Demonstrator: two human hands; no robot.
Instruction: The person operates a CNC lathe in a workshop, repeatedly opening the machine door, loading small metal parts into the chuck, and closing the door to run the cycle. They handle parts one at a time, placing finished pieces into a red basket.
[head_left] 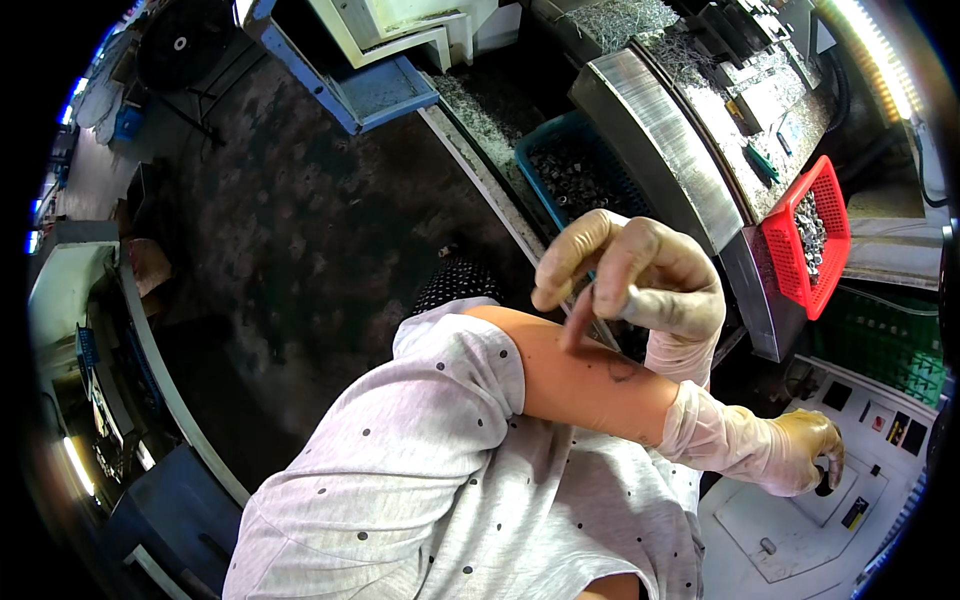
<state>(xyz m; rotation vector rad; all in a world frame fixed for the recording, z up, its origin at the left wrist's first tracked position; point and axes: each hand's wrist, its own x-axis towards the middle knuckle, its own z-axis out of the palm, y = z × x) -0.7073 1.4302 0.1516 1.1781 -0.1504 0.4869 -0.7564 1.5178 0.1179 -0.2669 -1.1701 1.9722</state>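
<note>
My left arm stretches across to the right in a grey spotted sleeve. Its hand (800, 452), in a thin whitish glove, is closed with curled fingers at a dark round piece (825, 478), over the white machine panel (740, 530). Whether that piece is loose or fixed to the panel cannot be made out. Beyond the left forearm rises my right hand (650, 275), gloved and stained, its forearm hidden behind the left one. Thumb and fingers come together in a pinch; one fingertip is bare and blurred. A small pale bit (630, 303) shows there, too unclear to name.
A blue basket (525, 150) with small metal parts sits beside a curved metal housing (655, 130). Further right, a red basket (835, 240) holds similar parts. Metal shavings (625, 22) litter the machine bed. A blue-edged machine door (390, 95) stands at the top.
</note>
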